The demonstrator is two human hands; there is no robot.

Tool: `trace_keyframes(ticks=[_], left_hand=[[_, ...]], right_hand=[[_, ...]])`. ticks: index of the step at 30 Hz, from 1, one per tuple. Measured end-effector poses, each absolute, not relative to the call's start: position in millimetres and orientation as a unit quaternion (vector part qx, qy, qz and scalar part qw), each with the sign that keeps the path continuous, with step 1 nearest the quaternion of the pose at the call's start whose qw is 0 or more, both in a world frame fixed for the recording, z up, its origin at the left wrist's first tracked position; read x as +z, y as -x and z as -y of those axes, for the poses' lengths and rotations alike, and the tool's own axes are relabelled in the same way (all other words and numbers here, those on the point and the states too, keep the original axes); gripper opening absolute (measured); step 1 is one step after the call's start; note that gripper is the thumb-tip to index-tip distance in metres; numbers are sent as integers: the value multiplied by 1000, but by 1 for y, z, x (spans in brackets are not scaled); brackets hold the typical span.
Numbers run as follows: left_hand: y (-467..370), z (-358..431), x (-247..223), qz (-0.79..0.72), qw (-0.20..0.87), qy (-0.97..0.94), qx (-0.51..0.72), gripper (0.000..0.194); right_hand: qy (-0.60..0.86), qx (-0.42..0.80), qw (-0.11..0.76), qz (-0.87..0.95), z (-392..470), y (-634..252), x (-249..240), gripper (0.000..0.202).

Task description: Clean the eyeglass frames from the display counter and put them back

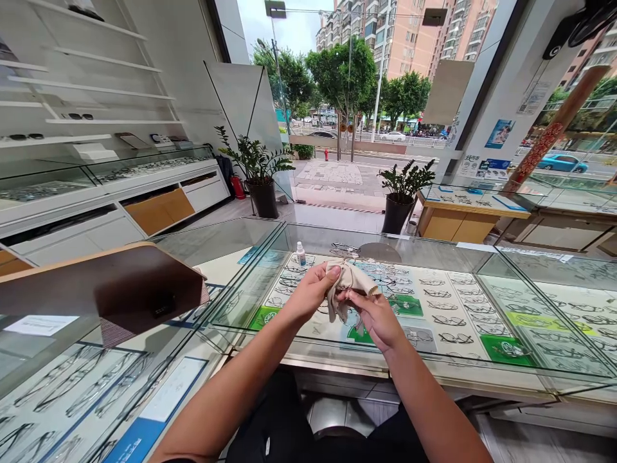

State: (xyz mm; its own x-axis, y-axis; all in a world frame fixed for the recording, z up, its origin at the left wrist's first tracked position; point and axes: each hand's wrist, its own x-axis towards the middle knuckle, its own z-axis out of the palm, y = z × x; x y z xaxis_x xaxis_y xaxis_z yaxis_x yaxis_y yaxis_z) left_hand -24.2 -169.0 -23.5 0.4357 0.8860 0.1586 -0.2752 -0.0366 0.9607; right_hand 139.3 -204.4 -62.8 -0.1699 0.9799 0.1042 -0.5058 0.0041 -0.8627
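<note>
My left hand [314, 287] is closed on a beige cleaning cloth [364, 281], with the thumb pressed on top of its folds. A thin dark curved line, which looks like the rim of eyeglasses [353, 278], shows against the cloth; the rest of them is wrapped or hidden. From below right, my right hand [378, 316] pinches at the lower edge of this bundle, fingertips together. Both hands are above the glass display counter [308, 344]. Just beyond my left hand, a small white spray bottle [301, 253] stands upright on the glass.
Rows of eyeglasses [448, 320] lie inside the counter under the glass. A dark brown panel [149, 286], perhaps a mirror's back, leans at the left. Potted plants [264, 196] flank the glass entrance. Wall shelves and another display case [159, 193] line the left side.
</note>
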Motion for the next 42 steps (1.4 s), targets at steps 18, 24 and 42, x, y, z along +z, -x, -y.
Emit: trace_keyframes(ticks=[18, 24, 42], left_hand=[[24, 174, -19, -254, 656, -571, 423, 47], [13, 180, -30, -281, 636, -526, 490, 47], [31, 170, -44, -360, 615, -526, 464, 55]], right_hand=[[302, 646, 584, 387, 207, -145, -60, 30], [316, 638, 606, 354, 208, -140, -70, 34], [324, 576, 627, 413, 200, -174, -54, 21]])
